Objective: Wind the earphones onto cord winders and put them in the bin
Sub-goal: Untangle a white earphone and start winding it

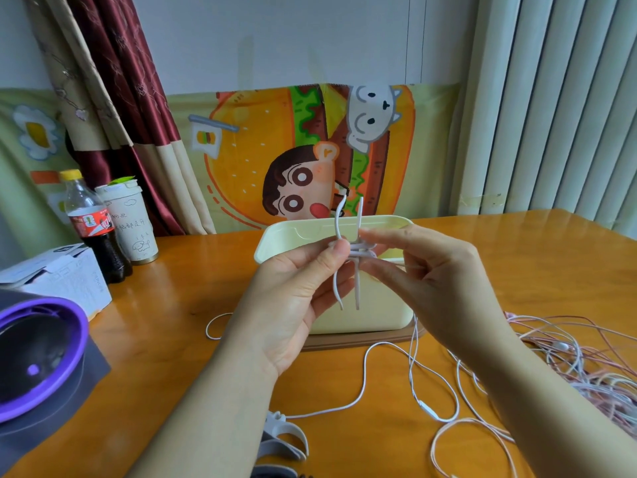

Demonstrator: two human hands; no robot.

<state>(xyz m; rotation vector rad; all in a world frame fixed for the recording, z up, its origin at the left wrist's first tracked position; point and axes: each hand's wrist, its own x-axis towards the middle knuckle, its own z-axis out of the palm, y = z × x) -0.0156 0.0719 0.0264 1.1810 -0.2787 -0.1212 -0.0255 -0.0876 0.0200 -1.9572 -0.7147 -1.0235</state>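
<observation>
Above the wooden table point(179, 305), just in front of the cream bin point(293, 236), both hands meet at a white cord winder point(357, 288); the winder is held upright, two prongs pointing up past the bin's rim and two pointing down. Left hand point(300, 291) - palm toward the camera, thumb and fingertips pinching the winder at its waist. Right hand point(437, 270) - fingertips closed on the white earphone cord point(362, 252), right beside the winder; several turns of the cord already lie across the winder's middle. The loose remainder of the cord drops behind the right hand and trails in loops over the table toward the near edge.

The bin stands open on a brown board point(362, 341); whether it holds anything cannot be told. Spare winders point(282, 438) lie at the near edge, under the left forearm; a tangle of pink and white earphones point(568, 357) lies to the right, well apart from the bin. At far left: a cola bottle point(93, 229), a paper cup point(132, 222), a white box point(58, 274) and a purple-rimmed device point(38, 353).
</observation>
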